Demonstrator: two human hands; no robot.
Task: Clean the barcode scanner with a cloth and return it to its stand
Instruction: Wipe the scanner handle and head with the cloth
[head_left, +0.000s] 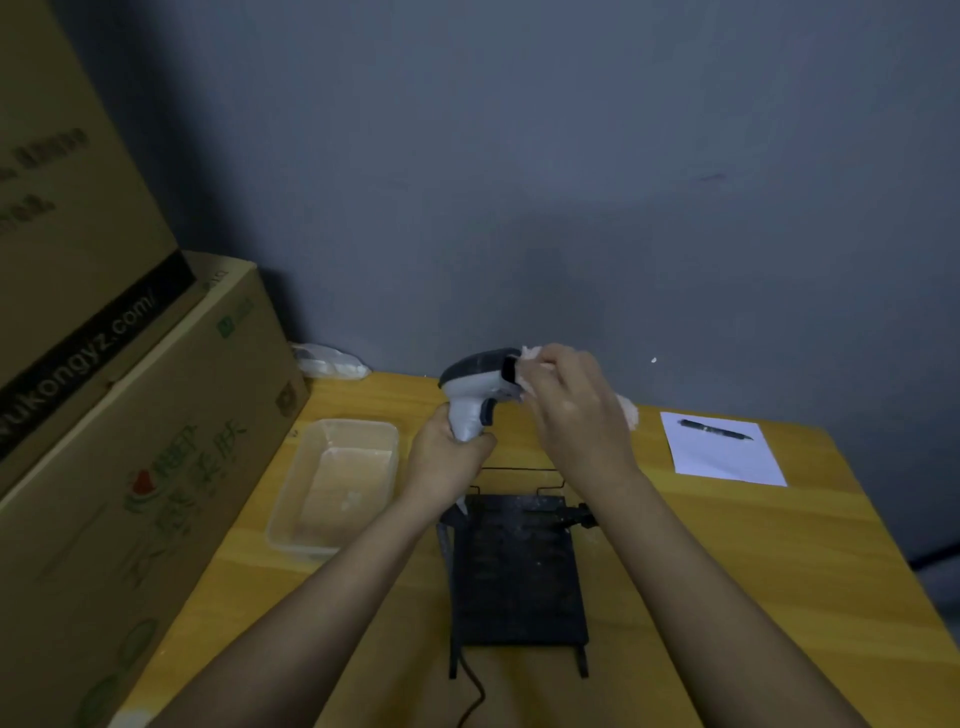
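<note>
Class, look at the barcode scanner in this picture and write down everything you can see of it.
The barcode scanner is pistol-shaped, seemingly plastic: a dark grey head over a light grey handle with a dark trigger. It is held upright in the air above the yellow table, its window end facing right. The left hand grips the handle's base; the right hand presses a pale cloth against the window. It is off the black stand below.

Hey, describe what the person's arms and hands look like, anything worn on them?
Both forearms are bare as far as the picture shows: no sleeves in view. The left hand and right hand have no gloves, and no rings, watch or bracelets are visible in this dim light.
</note>
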